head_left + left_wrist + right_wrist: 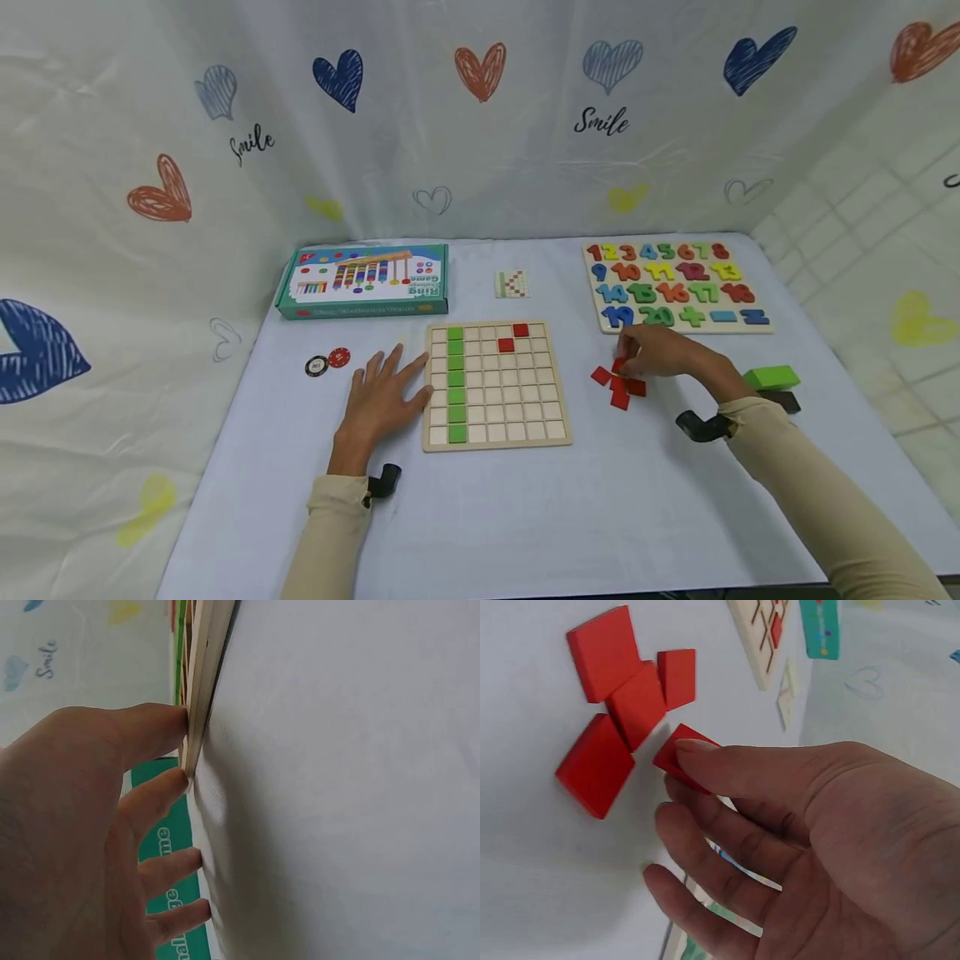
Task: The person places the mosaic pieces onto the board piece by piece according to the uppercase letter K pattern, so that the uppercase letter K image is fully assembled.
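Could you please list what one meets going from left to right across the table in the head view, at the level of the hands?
Poker chips → left hand → wooden grid board → loose red tiles → right hand, pinching one red tile → green block.

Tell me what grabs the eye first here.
The wooden grid board at the table's centre stands out, with a green column along its left side and two red tiles near its top. The right hand pinches one red tile beside the loose red tiles, right of the board. The left hand rests flat against the board's left edge.
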`<state>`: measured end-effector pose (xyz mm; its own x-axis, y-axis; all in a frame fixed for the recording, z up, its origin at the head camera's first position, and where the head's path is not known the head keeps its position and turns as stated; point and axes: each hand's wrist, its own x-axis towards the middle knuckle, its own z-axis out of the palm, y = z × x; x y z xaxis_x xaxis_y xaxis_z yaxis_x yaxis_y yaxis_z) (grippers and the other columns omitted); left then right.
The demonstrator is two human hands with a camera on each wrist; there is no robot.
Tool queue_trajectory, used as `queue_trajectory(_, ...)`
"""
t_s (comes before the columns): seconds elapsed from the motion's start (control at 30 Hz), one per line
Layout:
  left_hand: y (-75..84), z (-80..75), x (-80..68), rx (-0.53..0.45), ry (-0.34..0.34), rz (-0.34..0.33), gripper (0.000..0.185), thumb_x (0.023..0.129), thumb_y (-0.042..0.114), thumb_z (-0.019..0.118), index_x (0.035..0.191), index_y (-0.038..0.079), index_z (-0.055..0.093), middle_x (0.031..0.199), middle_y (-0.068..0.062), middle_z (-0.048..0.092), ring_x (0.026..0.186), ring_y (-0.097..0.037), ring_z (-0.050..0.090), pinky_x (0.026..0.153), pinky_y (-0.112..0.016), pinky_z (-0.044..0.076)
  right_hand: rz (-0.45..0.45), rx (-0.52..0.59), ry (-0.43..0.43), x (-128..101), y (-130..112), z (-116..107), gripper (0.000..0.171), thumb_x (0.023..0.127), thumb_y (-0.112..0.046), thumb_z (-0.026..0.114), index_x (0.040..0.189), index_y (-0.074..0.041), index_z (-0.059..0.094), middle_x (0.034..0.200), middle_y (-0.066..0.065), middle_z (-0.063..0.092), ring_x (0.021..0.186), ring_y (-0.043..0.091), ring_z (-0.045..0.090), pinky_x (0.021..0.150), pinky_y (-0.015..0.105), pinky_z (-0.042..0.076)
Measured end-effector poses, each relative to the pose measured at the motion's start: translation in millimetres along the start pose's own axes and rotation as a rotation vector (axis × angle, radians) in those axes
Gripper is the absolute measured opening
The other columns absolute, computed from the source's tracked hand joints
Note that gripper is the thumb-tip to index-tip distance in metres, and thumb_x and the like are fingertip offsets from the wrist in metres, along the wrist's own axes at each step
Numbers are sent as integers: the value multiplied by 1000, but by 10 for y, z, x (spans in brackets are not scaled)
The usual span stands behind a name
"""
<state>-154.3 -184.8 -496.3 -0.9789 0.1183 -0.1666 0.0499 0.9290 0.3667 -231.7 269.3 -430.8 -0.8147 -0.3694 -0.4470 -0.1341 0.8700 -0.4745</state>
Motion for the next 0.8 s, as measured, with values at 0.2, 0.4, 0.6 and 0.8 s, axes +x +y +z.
queue_trajectory(0.2, 2, -3, -10, 15, 11, 13, 65, 103, 53, 59, 163, 32, 45, 175, -13, 25, 160, -45, 18, 124, -72, 18, -103, 9, 141, 68, -161, 12, 19, 97, -13, 78, 107, -4, 63, 102, 9, 68, 93, 24, 62, 75, 32, 55)
queue_trajectory(0.4, -28, 5, -12, 28, 13, 14, 65, 103, 54, 58, 163, 34, 44, 175, -13, 26, 159, -45, 20, 123, -71, 20, -229, 95, 198, 303, -521, 219, 14, 100, -12, 73, 111, -7, 66, 105, 7, 70, 90, 22, 61, 75, 34, 55)
queue_trajectory(0.6, -53, -6, 14, 21, 10, 25, 65, 103, 54, 57, 164, 35, 43, 175, -12, 24, 159, -44, 19, 124, -72, 17, -346, 152, 222, 568, -997, 498, 14, 100, -11, 74, 111, -8, 67, 104, 6, 72, 84, 20, 62, 72, 33, 53)
queue_trajectory(0.8, -48, -6, 23, 19, 3, 23, 66, 103, 54, 56, 164, 35, 41, 176, -12, 23, 159, -45, 18, 124, -73, 17, -366, 163, 223, 826, -1253, 713, 13, 100, -12, 74, 111, -9, 68, 104, 5, 73, 88, 19, 63, 77, 34, 52)
